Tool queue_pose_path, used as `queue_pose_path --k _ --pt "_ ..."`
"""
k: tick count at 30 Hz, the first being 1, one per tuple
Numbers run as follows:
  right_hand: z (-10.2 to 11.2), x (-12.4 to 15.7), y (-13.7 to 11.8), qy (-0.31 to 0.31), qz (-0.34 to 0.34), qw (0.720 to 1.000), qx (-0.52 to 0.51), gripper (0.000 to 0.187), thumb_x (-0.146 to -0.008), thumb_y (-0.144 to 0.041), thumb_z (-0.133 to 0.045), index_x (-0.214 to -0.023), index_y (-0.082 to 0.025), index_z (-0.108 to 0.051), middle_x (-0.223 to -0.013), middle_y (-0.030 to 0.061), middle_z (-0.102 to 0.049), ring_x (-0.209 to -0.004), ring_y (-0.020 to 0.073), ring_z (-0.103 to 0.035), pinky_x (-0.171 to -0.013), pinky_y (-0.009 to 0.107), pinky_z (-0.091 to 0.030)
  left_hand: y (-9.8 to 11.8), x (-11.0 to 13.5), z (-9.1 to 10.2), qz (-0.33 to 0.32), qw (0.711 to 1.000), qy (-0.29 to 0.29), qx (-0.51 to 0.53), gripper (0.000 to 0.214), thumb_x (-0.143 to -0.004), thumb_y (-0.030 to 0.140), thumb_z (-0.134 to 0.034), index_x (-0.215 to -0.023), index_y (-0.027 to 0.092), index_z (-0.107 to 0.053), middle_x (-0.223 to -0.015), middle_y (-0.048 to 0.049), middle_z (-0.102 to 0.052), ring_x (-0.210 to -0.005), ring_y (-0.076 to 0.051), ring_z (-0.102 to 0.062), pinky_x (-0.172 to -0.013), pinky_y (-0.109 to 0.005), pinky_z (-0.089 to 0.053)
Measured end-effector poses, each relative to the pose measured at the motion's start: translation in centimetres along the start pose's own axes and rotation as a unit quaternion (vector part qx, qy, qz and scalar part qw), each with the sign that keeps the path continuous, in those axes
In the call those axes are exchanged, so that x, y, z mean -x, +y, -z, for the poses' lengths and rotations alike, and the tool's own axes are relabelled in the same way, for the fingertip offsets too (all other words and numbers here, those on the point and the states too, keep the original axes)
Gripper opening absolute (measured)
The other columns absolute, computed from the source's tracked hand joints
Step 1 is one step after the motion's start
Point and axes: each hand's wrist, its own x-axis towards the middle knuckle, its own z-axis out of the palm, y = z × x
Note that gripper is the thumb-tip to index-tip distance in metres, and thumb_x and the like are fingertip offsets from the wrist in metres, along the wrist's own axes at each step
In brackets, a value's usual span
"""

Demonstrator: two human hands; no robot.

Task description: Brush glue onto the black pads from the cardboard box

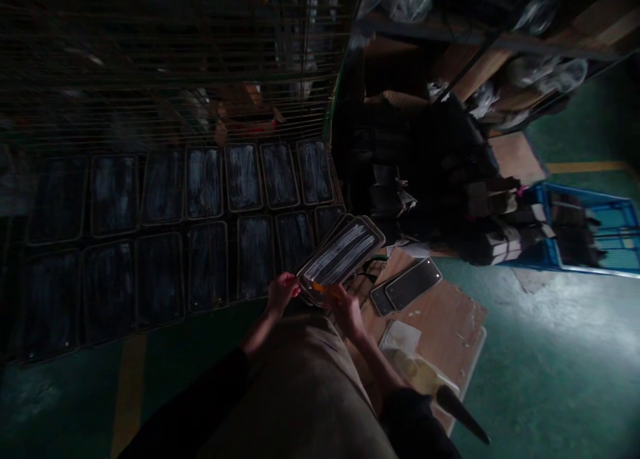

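Streaked tray (343, 252) pinched between left hand (281, 292) and right hand (346, 310).

The green concrete floor (550, 366) is being lit palely at the right and is being crossed by a yellow line (129, 392) at the left. The dim room is being filled by a wire rack (175, 59), cluttered metal shelving (480, 39) and a blue crate (617, 222) near it
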Motion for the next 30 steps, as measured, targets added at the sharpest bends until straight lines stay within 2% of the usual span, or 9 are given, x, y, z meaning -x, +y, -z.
queue_pose_path --k 2,6,10,13,16,21,24,27,30 --pt "2.3 -1.8 0.8 0.05 -0.017 0.998 -0.013 0.028 -0.098 -0.038 -0.042 -0.105 -0.019 -0.061 -0.069 -0.0005 -0.067 -0.059 0.0134 -0.064 -0.056 0.019 -0.046 -0.1 -0.1 0.0 -0.003 1.0 -0.003 -0.014 0.025 -0.072 0.039 -0.065 -0.078 0.016 -0.061 -0.058 0.0003 -0.063 -0.049 -0.013 -0.062 -0.046 -0.021 -0.047" --pt "7.7 -5.8 1.7 0.177 0.006 0.971 0.159 0.033 -0.098 -0.04 -0.042 -0.107 -0.018 -0.064 -0.073 0.002 -0.068 -0.06 0.0139 -0.061 -0.054 0.021 -0.04 -0.1 0.1 0.1 -0.013 1.0 0.003 -0.014 0.024 -0.072 0.038 -0.067 -0.079 0.015 -0.061 -0.062 -0.0011 -0.065 -0.052 -0.014 -0.064 -0.047 -0.021 -0.048" --pt "9.8 -7.6 1.7 0.201 0.045 0.936 0.286 0.045 -0.102 -0.041 -0.032 -0.111 -0.012 -0.066 -0.093 0.0111 -0.069 -0.069 0.0143 -0.06 -0.055 0.024 -0.034 0.2 0.4 0.0 -0.01 1.0 0.004 0.006 0.026 -0.07 0.037 -0.07 -0.078 0.015 -0.061 -0.066 -0.0027 -0.067 -0.054 -0.014 -0.065 -0.046 -0.021 -0.049" --pt "8.1 -6.5 1.6 0.167 0.054 0.938 0.299 0.043 -0.103 -0.037 -0.032 -0.114 -0.013 -0.065 -0.093 0.01 -0.068 -0.071 0.0135 -0.059 -0.056 0.023 -0.033 0.3 0.4 0.0 -0.003 1.0 0.002 0.003 0.025 -0.072 0.036 -0.069 -0.08 0.014 -0.061 -0.066 -0.0036 -0.068 -0.056 -0.015 -0.066 -0.047 -0.021 -0.05" --pt "4.5 -3.1 1.1 0.109 0.068 0.953 0.275 0.034 -0.102 -0.032 -0.037 -0.108 -0.017 -0.066 -0.083 0.0047 -0.067 -0.064 0.0114 -0.058 -0.053 0.021 -0.032 0.4 0.3 -0.1 0.015 1.0 0.006 0.01 0.025 -0.072 0.035 -0.07 -0.079 0.013 -0.061 -0.064 -0.0032 -0.067 -0.054 -0.015 -0.066 -0.047 -0.021 -0.051" --pt "-0.9 3.4 0.0 0.0 0.023 0.993 0.115 0.023 -0.099 -0.026 -0.043 -0.108 -0.021 -0.063 -0.082 0.0021 -0.068 -0.065 0.0128 -0.063 -0.057 0.02 -0.042 0.5 0.3 0.0 0.014 0.998 0.006 0.055 0.032 -0.064 0.038 -0.077 -0.076 0.014 -0.059 -0.061 -0.0007 -0.065 -0.053 -0.014 -0.065 -0.049 -0.023 -0.053" --pt "-1.3 5.3 0.0 0.012 -0.041 0.999 0.02 0.023 -0.098 -0.03 -0.043 -0.109 -0.021 -0.061 -0.083 0.0021 -0.07 -0.069 0.0142 -0.066 -0.061 0.021 -0.047 0.4 0.4 0.1 -0.002 0.998 0.001 0.06 0.034 -0.062 0.04 -0.079 -0.076 0.015 -0.059 -0.064 -0.0013 -0.067 -0.055 -0.015 -0.065 -0.052 -0.024 -0.054" --pt "0.0 5.8 0.4 0.061 -0.103 0.992 -0.037 0.025 -0.097 -0.035 -0.045 -0.11 -0.019 -0.06 -0.076 0.0009 -0.069 -0.066 0.015 -0.067 -0.059 0.021 -0.049 0.5 0.5 0.1 0.006 0.999 0.008 0.043 0.033 -0.064 0.04 -0.077 -0.077 0.015 -0.06 -0.064 -0.0013 -0.067 -0.055 -0.015 -0.065 -0.053 -0.025 -0.053" --pt "1.3 5.5 0.7 0.089 -0.12 0.986 -0.075 0.028 -0.096 -0.039 -0.047 -0.11 -0.018 -0.059 -0.073 0.001 -0.069 -0.063 0.0151 -0.067 -0.056 0.021 -0.049 0.6 0.4 0.0 0.013 1.0 0.017 0.016 0.027 -0.067 0.037 -0.073 -0.078 0.017 -0.059 -0.064 -0.001 -0.067 -0.056 -0.016 -0.066 -0.052 -0.025 -0.053"
